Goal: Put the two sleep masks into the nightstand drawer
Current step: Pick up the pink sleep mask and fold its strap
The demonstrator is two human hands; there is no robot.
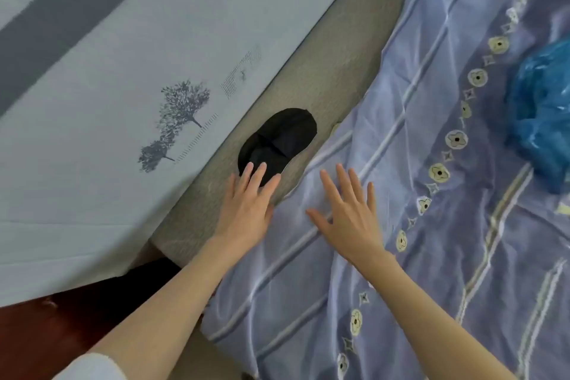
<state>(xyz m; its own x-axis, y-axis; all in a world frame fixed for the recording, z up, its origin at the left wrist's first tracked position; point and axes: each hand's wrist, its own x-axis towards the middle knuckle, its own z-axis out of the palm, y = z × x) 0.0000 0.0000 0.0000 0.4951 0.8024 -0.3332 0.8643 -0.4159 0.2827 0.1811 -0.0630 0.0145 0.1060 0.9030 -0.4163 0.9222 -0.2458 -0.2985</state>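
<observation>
A black sleep mask [283,136] lies on the beige strip of bare mattress [324,71] between the wall and the quilt. It looks like two black pieces overlapping; whether that is one mask or two I cannot tell. My left hand [249,197] is flat and open, its fingertips resting over the mask's near end. My right hand [348,210] hovers open, fingers spread, over the edge of the lilac quilt [431,225] just right of the mask. No nightstand or drawer is in view.
A pale wall panel [123,71] printed with grey trees runs along the left of the bed. A crumpled blue plastic bag [543,114] lies on the quilt at far right. Dark red-brown floor [46,327] shows at the lower left.
</observation>
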